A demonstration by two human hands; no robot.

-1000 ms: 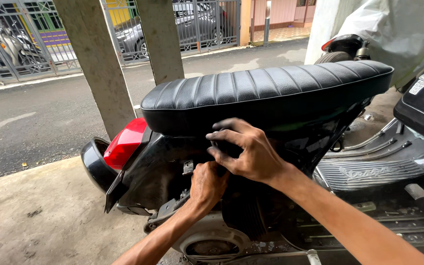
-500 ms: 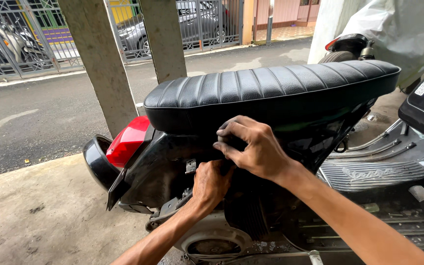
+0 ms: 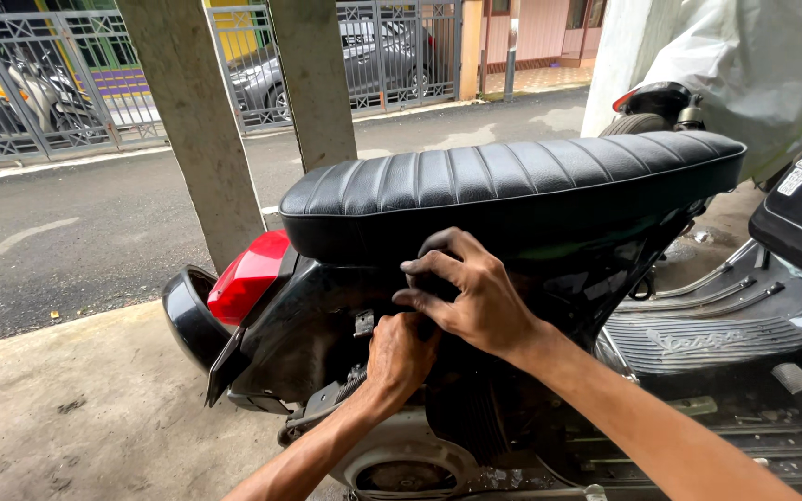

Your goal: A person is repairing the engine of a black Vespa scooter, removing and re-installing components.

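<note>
A black scooter stands side-on with a ribbed black seat (image 3: 512,181) and a red tail light (image 3: 248,276). Its side cover is off, so the engine area (image 3: 410,464) shows. My right hand (image 3: 471,292) curls its fingers on a dark part just under the seat's edge. My left hand (image 3: 401,357) reaches up from below into the black body (image 3: 313,315) beside a small metal bracket (image 3: 364,323), with its fingers closed around something hidden by the right hand.
The scooter's grey footboard (image 3: 698,339) lies at right. Two concrete pillars (image 3: 197,121) stand behind it, then a road and a metal fence (image 3: 48,74). A covered vehicle (image 3: 744,65) is at upper right. Bare concrete floor (image 3: 76,417) lies at left.
The view has shifted slightly. Both hands stay under the seat, and my right hand's fingers have moved a little along the seat's edge.
</note>
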